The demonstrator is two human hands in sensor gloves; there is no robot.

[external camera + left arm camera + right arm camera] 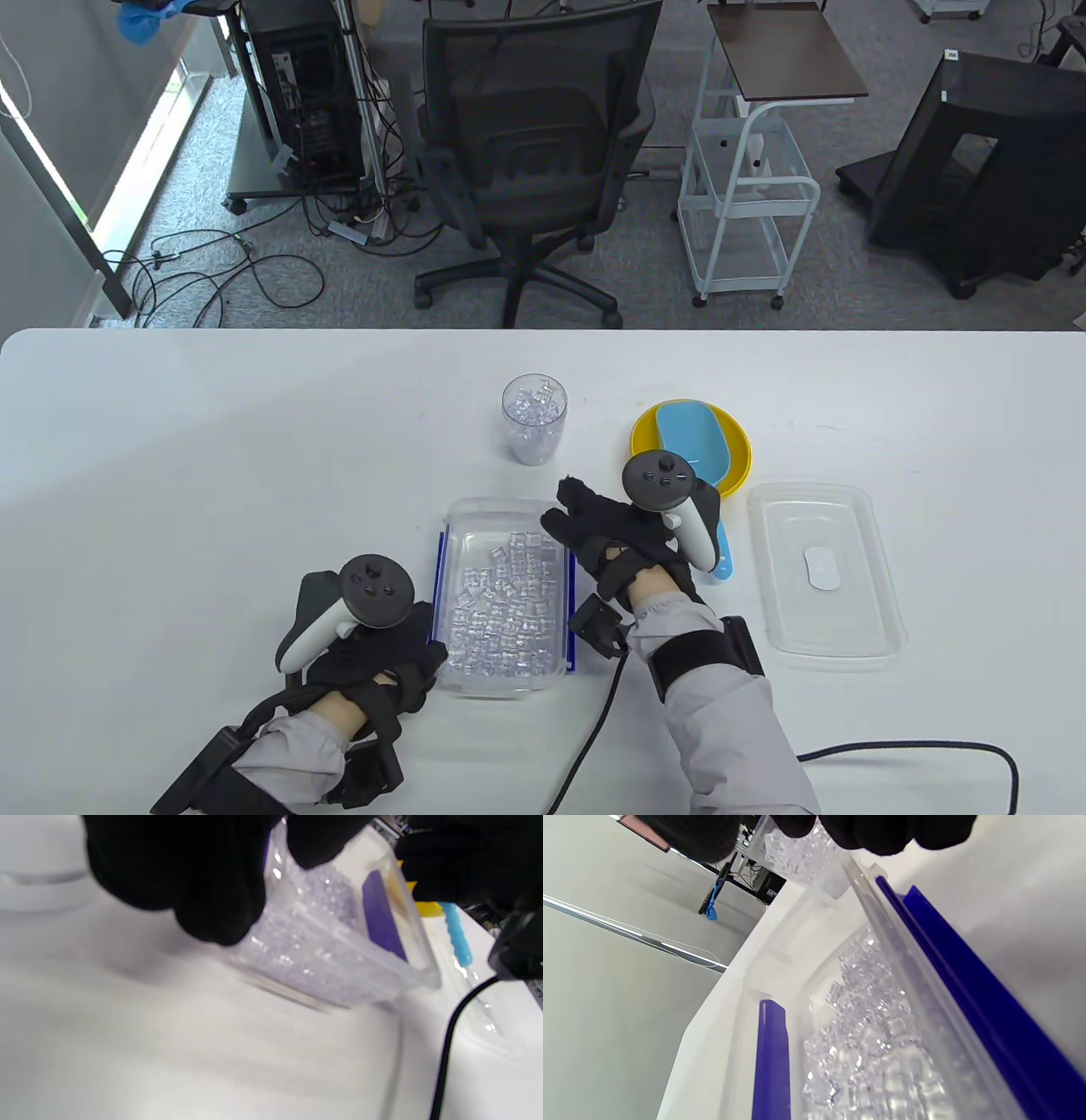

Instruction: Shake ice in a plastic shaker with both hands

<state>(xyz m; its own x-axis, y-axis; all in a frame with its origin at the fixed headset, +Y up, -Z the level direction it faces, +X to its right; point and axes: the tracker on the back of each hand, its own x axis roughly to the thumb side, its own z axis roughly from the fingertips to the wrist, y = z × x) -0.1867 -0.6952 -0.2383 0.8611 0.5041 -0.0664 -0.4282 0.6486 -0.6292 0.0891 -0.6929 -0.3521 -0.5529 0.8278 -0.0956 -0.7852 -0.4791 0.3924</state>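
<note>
The clear plastic shaker [534, 420], filled with ice, stands upright on the white table [212, 441], well beyond both hands and untouched. The left hand [373, 654] grips the near-left corner of the clear ice container [505, 594], fingers over its rim. The right hand [615, 543] rests at the container's far-right rim; whether its fingers clamp it I cannot tell. Right of the shaker sits a yellow bowl [736, 441] holding a blue scoop [696, 450]; the clear lid [827, 577] lies nearer the right edge. Bare tabletop spreads left

Clear glossy plastic shaker [534, 419]; smooth matt white table [212, 475].
</note>
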